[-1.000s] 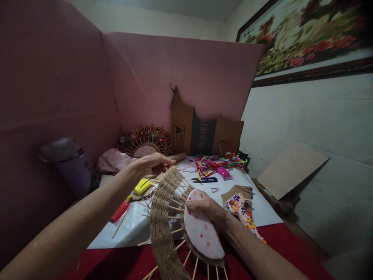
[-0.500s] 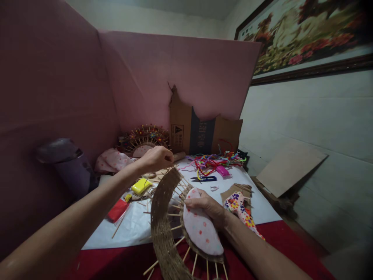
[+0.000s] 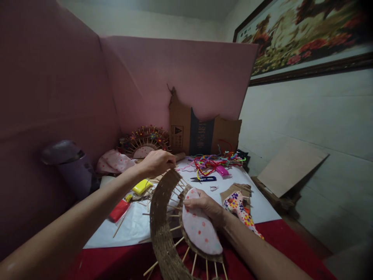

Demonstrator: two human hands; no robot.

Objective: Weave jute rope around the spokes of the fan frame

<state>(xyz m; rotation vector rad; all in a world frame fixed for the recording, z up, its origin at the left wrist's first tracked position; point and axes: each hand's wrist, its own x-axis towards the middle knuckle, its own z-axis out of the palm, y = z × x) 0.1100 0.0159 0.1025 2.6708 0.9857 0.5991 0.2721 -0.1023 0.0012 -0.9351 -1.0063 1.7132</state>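
Note:
A half-round fan frame, with a brown twine-woven band across thin wooden sticks, is tilted in front of me. Its inner half-circle of white cloth has red dots and a brown woven edge. My right hand grips this cloth centre, thumb on the front and fingers mostly hidden behind. At the band's upper end, my left hand is closed in a pinch close to the stick tips. Whatever lies between those fingertips is too small or hidden to make out.
Beyond the hands lie dark-handled thread snips, tangled coloured pipe cleaners, a pink packet, a yellow packet and a red packet. Flower-patterned cloth is at right. A decorated fan leans behind, beside torn cardboard.
My left hand has shifted slightly right and down at the band's upper end, still pinched. My right hand keeps its grip on the fan frame, which has barely moved.

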